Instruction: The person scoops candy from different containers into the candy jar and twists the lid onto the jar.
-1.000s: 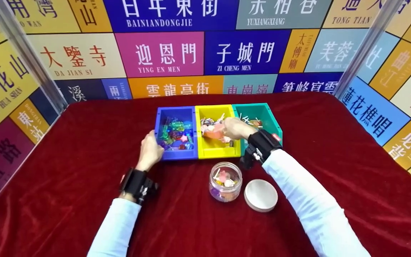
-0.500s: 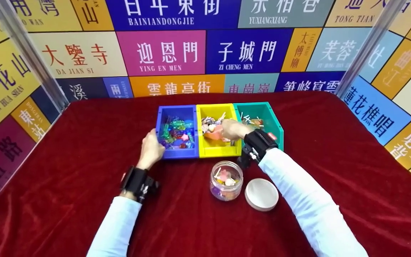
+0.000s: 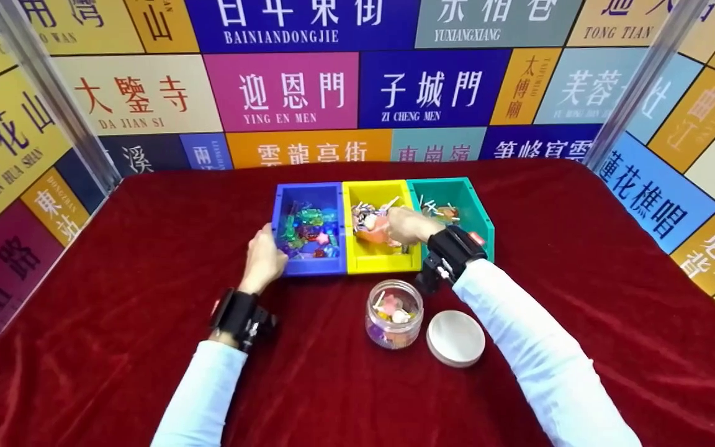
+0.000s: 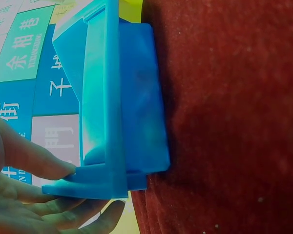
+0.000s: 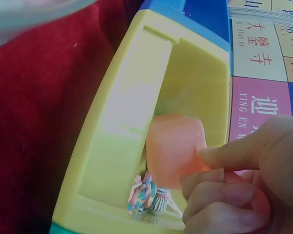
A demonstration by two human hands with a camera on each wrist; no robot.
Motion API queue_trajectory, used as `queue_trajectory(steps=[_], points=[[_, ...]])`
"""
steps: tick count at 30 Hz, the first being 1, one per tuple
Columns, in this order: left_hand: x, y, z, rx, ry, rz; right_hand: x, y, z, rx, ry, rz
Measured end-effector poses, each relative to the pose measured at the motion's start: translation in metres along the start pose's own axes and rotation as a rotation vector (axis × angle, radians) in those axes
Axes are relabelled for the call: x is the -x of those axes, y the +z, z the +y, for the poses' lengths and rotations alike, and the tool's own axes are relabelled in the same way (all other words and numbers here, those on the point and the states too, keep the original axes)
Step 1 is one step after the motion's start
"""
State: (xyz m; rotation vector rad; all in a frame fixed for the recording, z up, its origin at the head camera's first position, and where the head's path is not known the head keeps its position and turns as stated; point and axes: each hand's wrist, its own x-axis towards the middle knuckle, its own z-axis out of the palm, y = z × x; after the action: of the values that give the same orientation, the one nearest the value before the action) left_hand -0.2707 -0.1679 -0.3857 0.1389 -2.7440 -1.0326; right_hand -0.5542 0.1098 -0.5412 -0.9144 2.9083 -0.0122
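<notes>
My left hand [image 3: 264, 261] grips the left rim of a blue bin [image 3: 315, 267], thumb on top and fingers beneath in the left wrist view. Clear coloured pieces [image 3: 311, 217] lie inside that bin. In the middle yellow bin [image 3: 382, 264], my right hand [image 3: 408, 225] holds a pinkish-orange scoop [image 5: 175, 148] by its handle, fingers curled round it. Lollipop-like pieces with white sticks and striped or swirled heads [image 5: 149, 197] lie by the scoop. What the scoop contains is partly hidden.
A green bin [image 3: 478, 214] with more white-stick pieces adjoins on the right. Nearer me stand an uncapped clear jar [image 3: 395, 335], partly filled with small pieces, and its white lid [image 3: 455, 338]. Dark red cloth [image 3: 146, 279] covers the table; a printed wall panel [image 3: 280, 93] stands behind.
The scoop and right hand have shifted slightly within the yellow bin, and the pieces around the scoop have stirred. My left hand keeps its grip on the blue bin.
</notes>
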Motion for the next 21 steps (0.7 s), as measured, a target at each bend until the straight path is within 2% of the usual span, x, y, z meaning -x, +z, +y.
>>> queue_trajectory(steps=[3,5,6,8,10,12,14,15,17,21], points=[[0.0,0.001,0.001,0.002,-0.008,-0.01,-0.012,0.015,0.008,-0.031,0.022,-0.013],[0.0,0.001,0.002,0.001,-0.012,-0.015,-0.003,0.009,-0.002,-0.046,0.017,0.008],[0.0,0.001,0.002,0.002,-0.015,-0.021,0.007,-0.003,-0.014,-0.041,0.025,-0.001],[0.0,0.002,0.002,0.004,-0.012,-0.019,0.044,-0.04,-0.049,-0.046,0.033,0.017],[0.0,0.002,0.003,0.003,-0.009,-0.019,0.062,-0.06,-0.069,-0.095,0.058,0.04],[-0.001,0.002,0.003,0.002,-0.003,-0.017,0.098,-0.101,-0.103,-0.143,0.079,0.011],[-0.001,0.001,0.003,-0.003,0.005,-0.011,0.119,-0.125,-0.124,-0.17,0.065,0.026],[-0.001,0.0,0.003,-0.004,0.006,-0.012,0.126,-0.132,-0.13,-0.185,0.078,0.004],[-0.001,0.0,0.003,-0.005,0.011,-0.011,0.157,-0.165,-0.157,-0.208,0.083,-0.016],[0.0,-0.001,0.002,0.001,0.019,0.003,0.163,-0.168,-0.158,-0.249,0.073,0.008]])
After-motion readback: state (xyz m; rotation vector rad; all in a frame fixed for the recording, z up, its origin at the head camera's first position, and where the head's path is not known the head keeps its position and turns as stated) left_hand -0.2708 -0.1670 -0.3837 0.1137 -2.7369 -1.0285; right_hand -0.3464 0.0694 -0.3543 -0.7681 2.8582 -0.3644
